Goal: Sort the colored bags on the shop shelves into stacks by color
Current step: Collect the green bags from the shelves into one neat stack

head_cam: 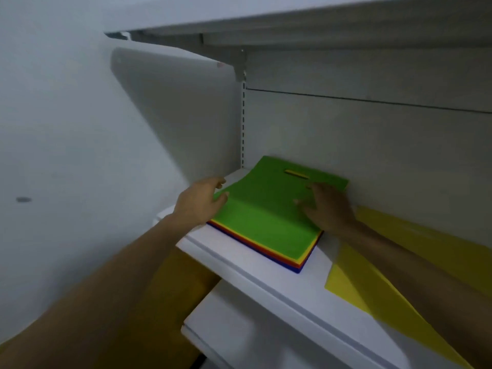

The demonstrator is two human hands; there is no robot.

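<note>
The thumb (pixel 221 196) of the left hand (pixel 198 202) lies over the near left edge of the green bag (pixel 261 217) while its fingers curl behind that edge, pinching it where the sheet bows up. The fingers (pixel 303 202) of the right hand (pixel 330 209) lie spread and fairly straight, flat on the bag's right side, just below the handle slot (pixel 296 174) (yellow shows through it). The green bag tops a stack (pixel 300 266) whose lower edges show yellow, orange, red and blue. The stack sits at the left end of a white shelf (pixel 239 262), close to the back panel (pixel 372 145). A yellow bag (pixel 354 278) lies flat to the right, under the right forearm. An upper shelf (pixel 292 22) hangs overhead, a lower shelf (pixel 239 328) juts out below, and a grey wall (pixel 66 129) stands to the left.
</note>
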